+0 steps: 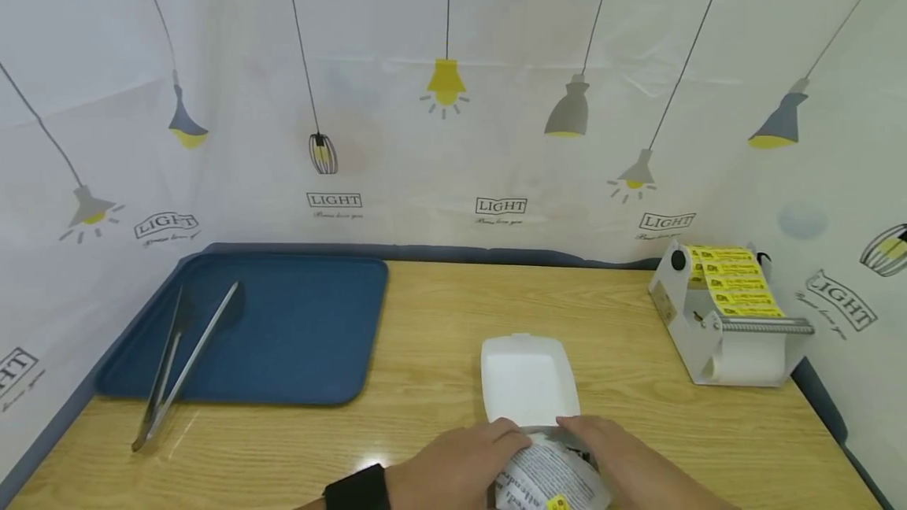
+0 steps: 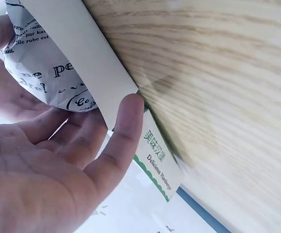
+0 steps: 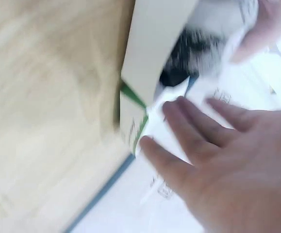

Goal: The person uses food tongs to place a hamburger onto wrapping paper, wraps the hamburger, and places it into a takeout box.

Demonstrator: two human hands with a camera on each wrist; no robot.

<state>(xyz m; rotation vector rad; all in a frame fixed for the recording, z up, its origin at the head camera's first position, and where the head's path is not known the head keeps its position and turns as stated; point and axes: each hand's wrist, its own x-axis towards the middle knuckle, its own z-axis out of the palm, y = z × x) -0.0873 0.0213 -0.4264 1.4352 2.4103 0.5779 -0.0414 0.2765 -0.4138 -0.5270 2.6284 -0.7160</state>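
A round burger wrapped in printed newspaper-style paper (image 1: 549,474) sits in the base of a hinged takeaway box, its white lid (image 1: 527,376) folded back away from me. Green lettering marks the box's flap (image 2: 156,155). My left hand (image 1: 453,459) curves round the left side of the wrapped burger, thumb on the paper, one finger against the box corner. On the opposite side is my right hand (image 1: 627,455), its fingers stretched toward the box's hinge corner and its thumb beside the paper. A yellow sticker (image 1: 557,503) shows low on the wrapping.
At the left, a blue tray (image 1: 298,329) lies on the wooden table (image 1: 425,321), with metal tongs (image 1: 166,384) across its near edge. A label dispenser (image 1: 737,321) with a roll of yellow stickers stands at the back right. A lamp-patterned curtain (image 1: 397,116) hangs behind.
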